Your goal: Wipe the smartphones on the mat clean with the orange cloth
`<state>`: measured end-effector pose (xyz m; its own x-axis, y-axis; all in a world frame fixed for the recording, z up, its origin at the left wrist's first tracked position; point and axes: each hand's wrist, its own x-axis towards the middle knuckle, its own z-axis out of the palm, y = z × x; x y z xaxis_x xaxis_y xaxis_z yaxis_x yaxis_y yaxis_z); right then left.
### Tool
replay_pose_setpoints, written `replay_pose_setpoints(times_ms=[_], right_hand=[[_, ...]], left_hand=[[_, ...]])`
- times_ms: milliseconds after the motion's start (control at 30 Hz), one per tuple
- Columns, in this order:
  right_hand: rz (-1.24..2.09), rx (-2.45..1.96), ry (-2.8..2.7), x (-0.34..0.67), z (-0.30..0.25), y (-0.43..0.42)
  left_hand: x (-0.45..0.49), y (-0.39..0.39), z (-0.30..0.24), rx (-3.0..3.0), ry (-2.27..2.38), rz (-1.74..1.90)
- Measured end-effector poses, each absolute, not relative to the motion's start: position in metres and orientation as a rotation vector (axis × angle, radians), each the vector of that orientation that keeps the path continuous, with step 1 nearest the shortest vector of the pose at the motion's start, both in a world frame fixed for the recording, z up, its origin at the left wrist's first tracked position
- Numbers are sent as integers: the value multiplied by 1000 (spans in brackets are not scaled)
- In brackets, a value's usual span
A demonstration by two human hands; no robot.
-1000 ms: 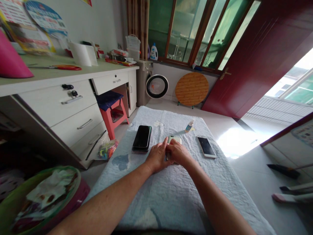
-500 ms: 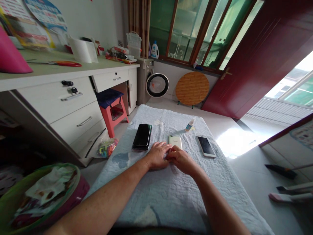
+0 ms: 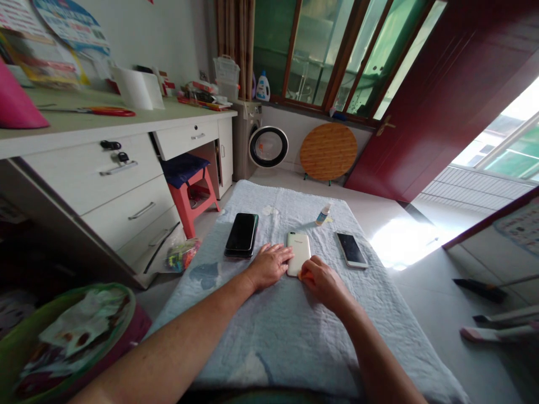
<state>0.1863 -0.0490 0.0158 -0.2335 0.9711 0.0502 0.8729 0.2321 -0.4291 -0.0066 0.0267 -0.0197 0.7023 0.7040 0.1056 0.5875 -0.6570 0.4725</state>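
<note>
A pale phone lies back side up on the blue-grey cloth between my hands. My left hand rests flat with its fingers stretched out, fingertips at the phone's left edge. At the phone's lower right corner, my right hand is closed in a pinch; a bit of orange shows at its fingertips, too small to name. To the left lies a black-screened phone, seemingly stacked on another dark item. A white phone with a dark screen lies to the right. Beyond the hands stands a small spray bottle.
A basket of rubbish stands at the lower left. Along the left runs a desk with drawers, with a red stool beside it. A bag of colourful bits lies near the cloth-covered surface. Brushes are at the right.
My right hand has moved right, away from my left hand, to the phone's lower right corner. More of the pale phone's back now shows. The whole view has shifted slightly.
</note>
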Motion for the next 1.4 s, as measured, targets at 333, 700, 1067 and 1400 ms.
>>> replay_pose_setpoints(times_ms=[333, 700, 1067, 1400], right_hand=[[224, -1683, -2360, 146, 12, -40], [315, -1794, -2247, 183, 10, -52], [366, -1725, -2096, 210, 12, -55], [409, -1642, -2148, 199, 6, -20]], left_hand=[[-7, 25, -16, 2488, 997, 386], [-5, 28, -22, 2514, 993, 401], [-8, 22, -15, 2507, 990, 428], [-8, 22, -15, 2504, 952, 437]])
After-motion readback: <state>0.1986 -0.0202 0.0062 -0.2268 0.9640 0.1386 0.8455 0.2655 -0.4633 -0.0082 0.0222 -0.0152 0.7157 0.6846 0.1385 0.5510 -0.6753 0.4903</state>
